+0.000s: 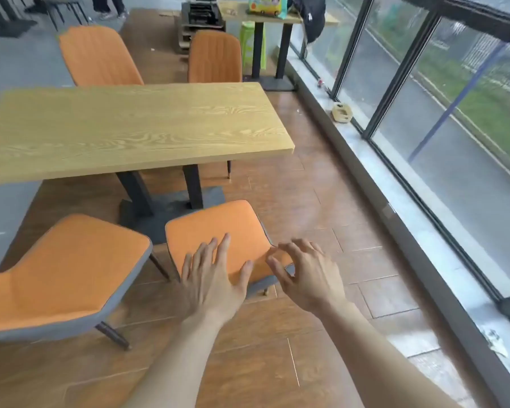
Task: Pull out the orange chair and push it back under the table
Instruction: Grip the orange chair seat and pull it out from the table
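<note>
An orange chair with grey edging stands on the wooden floor, clear of the light wooden table, near that table's black base. I see its padded surface from above and behind. My left hand hovers over the chair's near edge with fingers spread, holding nothing. My right hand is at the chair's right near corner, fingers curled and apart, thumb close to the grey rim; no firm grip shows.
A second orange chair stands just left, also away from the table. Two more orange chairs sit on the table's far side. A window wall and stone sill run along the right. Another table is farther back.
</note>
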A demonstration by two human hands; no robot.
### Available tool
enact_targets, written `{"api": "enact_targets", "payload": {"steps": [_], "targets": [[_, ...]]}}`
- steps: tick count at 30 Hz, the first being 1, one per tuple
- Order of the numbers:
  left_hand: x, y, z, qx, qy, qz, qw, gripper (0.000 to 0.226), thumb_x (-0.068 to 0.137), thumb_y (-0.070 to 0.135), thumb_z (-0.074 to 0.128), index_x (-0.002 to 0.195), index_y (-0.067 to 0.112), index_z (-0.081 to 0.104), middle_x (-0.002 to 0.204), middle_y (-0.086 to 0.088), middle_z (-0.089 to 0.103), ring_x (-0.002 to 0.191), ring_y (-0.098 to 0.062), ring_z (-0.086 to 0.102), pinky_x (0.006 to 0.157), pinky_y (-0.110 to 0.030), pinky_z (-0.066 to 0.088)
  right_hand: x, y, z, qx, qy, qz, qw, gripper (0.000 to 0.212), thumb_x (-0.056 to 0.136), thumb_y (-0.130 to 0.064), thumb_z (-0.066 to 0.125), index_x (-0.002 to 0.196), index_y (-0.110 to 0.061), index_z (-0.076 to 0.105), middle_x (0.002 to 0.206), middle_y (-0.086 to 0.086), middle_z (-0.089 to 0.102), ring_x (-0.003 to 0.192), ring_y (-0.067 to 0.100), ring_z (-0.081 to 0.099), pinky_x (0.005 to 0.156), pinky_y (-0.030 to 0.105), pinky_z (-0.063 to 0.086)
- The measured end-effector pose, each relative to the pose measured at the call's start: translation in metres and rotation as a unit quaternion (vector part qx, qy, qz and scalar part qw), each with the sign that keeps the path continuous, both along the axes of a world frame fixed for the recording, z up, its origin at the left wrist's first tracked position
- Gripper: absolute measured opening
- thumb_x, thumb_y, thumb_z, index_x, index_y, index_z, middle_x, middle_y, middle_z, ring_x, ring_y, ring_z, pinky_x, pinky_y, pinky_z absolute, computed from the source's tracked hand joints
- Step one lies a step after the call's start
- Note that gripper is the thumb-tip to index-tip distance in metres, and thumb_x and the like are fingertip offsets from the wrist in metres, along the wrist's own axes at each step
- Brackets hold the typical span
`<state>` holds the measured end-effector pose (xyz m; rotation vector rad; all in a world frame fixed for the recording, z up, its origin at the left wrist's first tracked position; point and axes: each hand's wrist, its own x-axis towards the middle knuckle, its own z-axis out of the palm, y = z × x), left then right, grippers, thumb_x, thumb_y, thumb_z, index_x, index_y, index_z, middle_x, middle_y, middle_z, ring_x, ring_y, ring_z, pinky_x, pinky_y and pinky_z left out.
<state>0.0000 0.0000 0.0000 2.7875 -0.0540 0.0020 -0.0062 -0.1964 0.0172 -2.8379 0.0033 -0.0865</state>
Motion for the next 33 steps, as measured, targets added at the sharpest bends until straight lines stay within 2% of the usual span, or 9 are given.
{"api": "enact_targets", "payload": {"steps": [2, 3, 5, 7, 9, 14, 21, 28, 33], "targets": [[0.005, -0.004, -0.018, 0.003, 0.023, -0.001, 1.000, 0.081, 0.089, 0.079, 0.019, 0.153, 0.032, 0.035, 0.149, 0.003, 0.053, 0.138, -0.021, 0.044, 0.118, -0.044, 0.032, 0.012, 0.003, -0.018, -0.029, -0.004, 0.002, 1.000, 0.060, 0.092, -0.073, 0.029, 0.109, -0.032, 0.070, 0.113, -0.009, 0.070, 0.099, 0.023, 0.066, 0.074, 0.034, 0.049], [0.008, -0.006, -0.029, 0.012, 0.030, 0.000, 0.999, 0.082, 0.088, 0.081, 0.017, 0.148, 0.031, 0.042, 0.142, 0.004, 0.058, 0.132, -0.021, 0.050, 0.114, -0.042, 0.035, 0.019, 0.003, -0.030, -0.047, -0.014, 0.010, 0.999, 0.057, 0.094, -0.071, 0.032, 0.102, -0.031, 0.071, 0.105, -0.008, 0.071, 0.094, 0.024, 0.065, 0.073, 0.034, 0.046], [0.015, -0.008, -0.049, 0.012, 0.049, 0.004, 0.999, 0.078, 0.088, 0.080, 0.017, 0.138, 0.032, 0.053, 0.132, 0.006, 0.064, 0.121, -0.020, 0.057, 0.106, -0.039, 0.041, 0.035, 0.005, -0.051, -0.056, -0.015, 0.023, 0.998, 0.054, 0.095, -0.068, 0.037, 0.099, -0.027, 0.072, 0.100, -0.005, 0.071, 0.099, 0.026, 0.063, 0.086, 0.037, 0.045], [0.022, -0.008, -0.061, 0.003, 0.071, 0.003, 0.997, 0.071, 0.091, 0.077, 0.019, 0.132, 0.033, 0.057, 0.127, 0.007, 0.066, 0.115, -0.021, 0.059, 0.095, -0.040, 0.045, 0.048, 0.006, -0.068, -0.056, -0.006, 0.055, 0.997, 0.058, 0.096, -0.068, 0.036, 0.105, -0.024, 0.073, 0.108, -0.001, 0.071, 0.115, 0.027, 0.060, 0.106, 0.043, 0.039], [0.028, -0.007, -0.069, -0.005, 0.066, -0.005, 0.998, 0.067, 0.090, 0.076, 0.019, 0.127, 0.035, 0.059, 0.122, 0.009, 0.067, 0.109, -0.022, 0.063, 0.083, -0.039, 0.048, 0.059, 0.007, -0.081, -0.058, 0.016, 0.076, 0.995, 0.063, 0.097, -0.068, 0.031, 0.106, -0.023, 0.073, 0.110, 0.001, 0.072, 0.120, 0.028, 0.059, 0.112, 0.048, 0.035], [0.038, -0.003, -0.073, 0.008, 0.036, -0.029, 0.999, 0.065, 0.089, 0.074, 0.019, 0.105, 0.035, 0.068, 0.099, 0.010, 0.075, 0.087, -0.020, 0.070, 0.060, -0.032, 0.037, 0.071, 0.013, -0.089, -0.079, 0.025, 0.054, 0.995, 0.058, 0.095, -0.062, 0.032, 0.076, -0.025, 0.073, 0.077, -0.003, 0.073, 0.083, 0.027, 0.068, 0.089, 0.038, 0.044], [0.090, 0.022, -0.078, 0.003, 0.039, -0.019, 0.999, 0.065, 0.087, 0.072, 0.019, 0.098, 0.035, 0.071, 0.091, 0.010, 0.076, 0.082, -0.020, 0.070, 0.057, -0.032, 0.035, 0.114, 0.038, -0.096, -0.077, -0.019, 0.028, 0.996, 0.055, 0.096, -0.055, 0.038, 0.064, -0.022, 0.068, 0.068, -0.003, 0.070, 0.072, 0.027, 0.065, 0.081, 0.037, 0.043], [0.156, 0.045, -0.076, 0.004, 0.025, -0.029, 0.999, 0.061, 0.087, 0.069, 0.021, 0.099, 0.035, 0.071, 0.093, 0.011, 0.076, 0.082, -0.018, 0.069, 0.058, -0.032, 0.033, 0.173, 0.061, -0.097, -0.073, -0.020, 0.011, 0.997, 0.052, 0.094, -0.056, 0.040, 0.064, -0.022, 0.064, 0.068, 0.000, 0.070, 0.072, 0.029, 0.065, 0.078, 0.038, 0.043], [0.173, 0.031, -0.074, -0.010, 0.040, -0.066, 0.997, 0.055, 0.089, 0.066, 0.029, 0.099, 0.031, 0.070, 0.094, 0.009, 0.075, 0.085, -0.017, 0.069, 0.061, -0.033, 0.035, 0.193, 0.046, -0.095, -0.091, -0.008, 0.007, 0.996, 0.050, 0.095, -0.057, 0.039, 0.068, -0.025, 0.066, 0.072, -0.005, 0.072, 0.076, 0.026, 0.067, 0.080, 0.038, 0.044]]}}
